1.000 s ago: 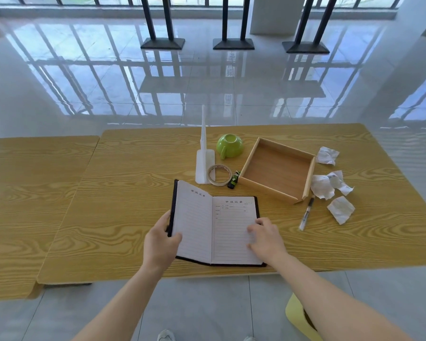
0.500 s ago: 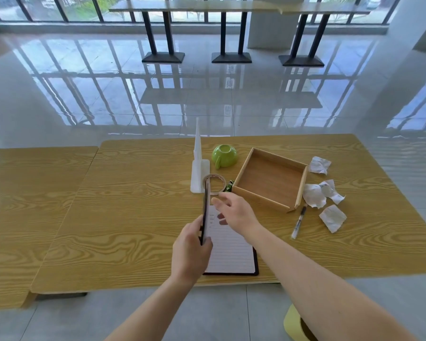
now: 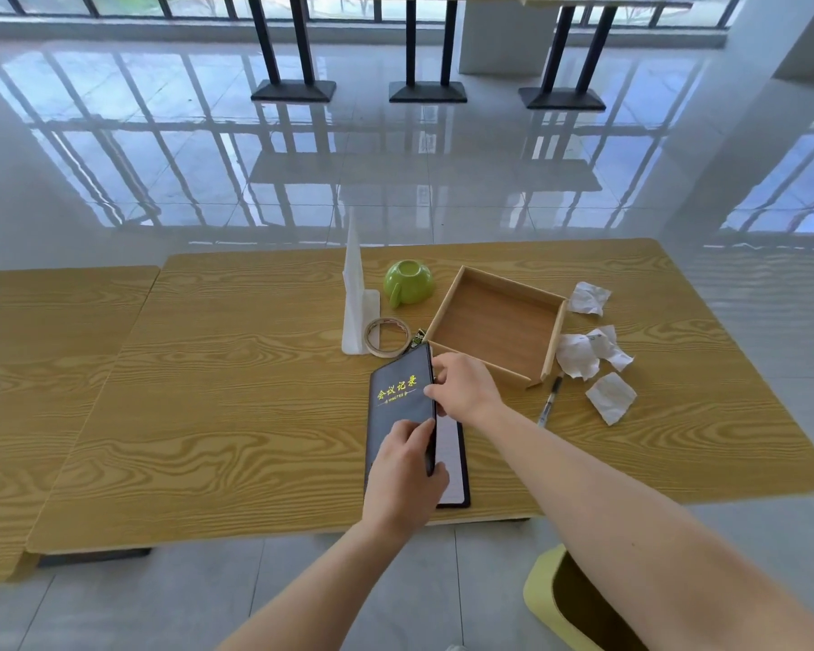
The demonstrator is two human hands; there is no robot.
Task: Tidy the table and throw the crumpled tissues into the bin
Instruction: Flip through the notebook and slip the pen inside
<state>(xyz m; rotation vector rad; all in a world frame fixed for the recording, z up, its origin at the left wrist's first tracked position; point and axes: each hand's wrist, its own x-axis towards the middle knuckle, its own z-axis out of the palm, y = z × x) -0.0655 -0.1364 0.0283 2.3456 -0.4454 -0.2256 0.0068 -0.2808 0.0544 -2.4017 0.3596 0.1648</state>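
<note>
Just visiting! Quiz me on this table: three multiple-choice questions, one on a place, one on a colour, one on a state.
1. Where do the crumpled tissues lie? A on the table, right of the wooden tray; B inside that tray; C on the floor.
2. What colour is the cup? A red; B white; C green.
3. The wooden tray is: A upside down; B empty; C full of tissues.
Answers: 1 A, they sit past the tray's right wall; 2 C, its shell is lime green; 3 B, only its bare bottom shows.
</note>
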